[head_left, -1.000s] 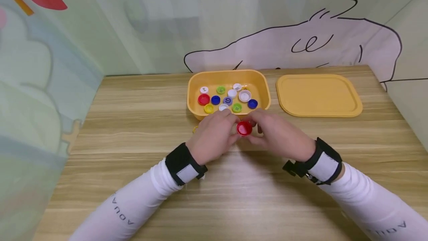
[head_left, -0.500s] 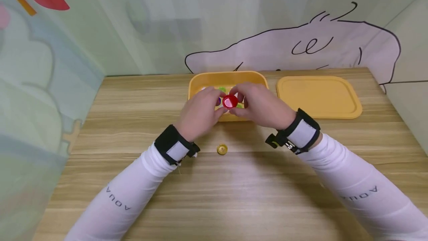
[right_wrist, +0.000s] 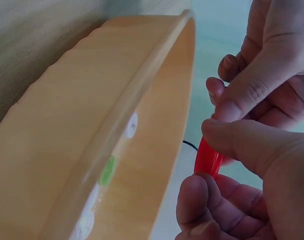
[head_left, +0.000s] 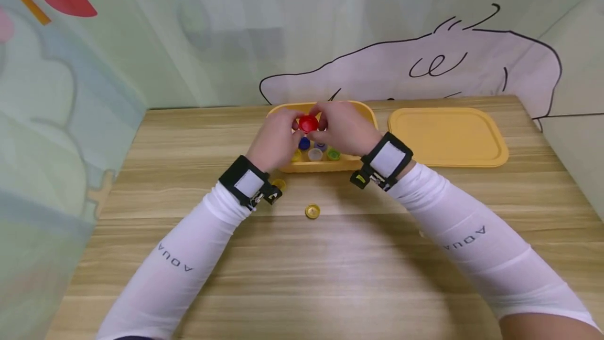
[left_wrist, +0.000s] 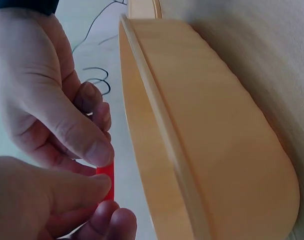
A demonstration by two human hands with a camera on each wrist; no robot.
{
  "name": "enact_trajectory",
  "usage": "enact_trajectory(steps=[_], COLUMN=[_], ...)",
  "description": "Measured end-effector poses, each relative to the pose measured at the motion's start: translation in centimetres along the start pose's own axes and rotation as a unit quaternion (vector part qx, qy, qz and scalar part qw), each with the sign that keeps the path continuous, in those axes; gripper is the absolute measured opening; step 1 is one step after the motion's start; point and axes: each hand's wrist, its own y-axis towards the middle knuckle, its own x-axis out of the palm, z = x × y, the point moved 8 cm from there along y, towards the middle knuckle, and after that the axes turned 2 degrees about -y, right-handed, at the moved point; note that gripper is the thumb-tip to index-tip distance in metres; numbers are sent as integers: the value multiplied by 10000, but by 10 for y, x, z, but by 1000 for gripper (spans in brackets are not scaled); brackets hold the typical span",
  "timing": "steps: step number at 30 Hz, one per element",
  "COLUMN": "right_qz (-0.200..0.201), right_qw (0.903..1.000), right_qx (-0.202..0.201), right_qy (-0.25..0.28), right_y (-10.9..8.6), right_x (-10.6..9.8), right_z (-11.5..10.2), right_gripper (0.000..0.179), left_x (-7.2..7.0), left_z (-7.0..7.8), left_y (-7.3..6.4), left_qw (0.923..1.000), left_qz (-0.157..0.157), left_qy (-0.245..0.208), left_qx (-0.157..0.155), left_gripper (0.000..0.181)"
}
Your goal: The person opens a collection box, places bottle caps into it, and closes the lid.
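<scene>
Over the yellow plastic box (head_left: 325, 167), my left hand (head_left: 273, 138) and right hand (head_left: 346, 129) pinch a red bottle cap (head_left: 308, 124) between them, one at each side. Its hollow side faces up in the head view. Both wrist views show the red cap (left_wrist: 105, 180) edge-on between thumbs and fingertips, above the box's rim (right_wrist: 126, 100). Several caps lie inside the box, among them a blue cap (head_left: 304, 144), a white cap (head_left: 315, 155) and a green cap (head_left: 333, 154). Others there are hidden by my hands.
A gold cap (head_left: 312, 211) lies on the wooden table (head_left: 330, 277) in front of the box. A yellow cap (head_left: 279, 184) sits nearer the box, partly by my left wrist strap. The flat yellow lid (head_left: 448, 138) lies to the right, and a printed curtain (head_left: 226, 41) stands behind.
Both hands have carried the red cap forward and leftward, from in front of the box to above it. The gold and yellow caps on the table have come into fuller view.
</scene>
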Motion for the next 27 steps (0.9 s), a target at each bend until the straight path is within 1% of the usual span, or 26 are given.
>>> enact_trajectory(steps=[5,11,14,17,23,25,27], right_qz=[-237,-379,-521,-640,-733,-716,-689], right_qw=[9994,9981,9966,9957,9954,9957,9961], right_qx=[247,397,533,599,548,501,448], right_qy=[101,280,351,309,272,318,329], right_y=[15,23,26,28,27,26,24], right_x=[13,22,26,29,32,32,30], right_z=[5,9,12,14,16,16,16], right_gripper=[44,44,46,50,52,51,50], left_x=[4,8,10,10,11,10,9], left_z=[-14,-24,-27,-29,-33,-34,-33], left_y=[7,12,14,16,16,14,12], left_qw=[9995,9981,9978,9979,9977,9974,9976], left_qz=[-114,-200,-240,-253,-269,-267,-225], left_qy=[-15,-179,-174,-151,-9,-17,-25], left_qx=[-302,-557,-596,-575,-626,-674,-654], left_gripper=[41,44,45,43,44,44,44])
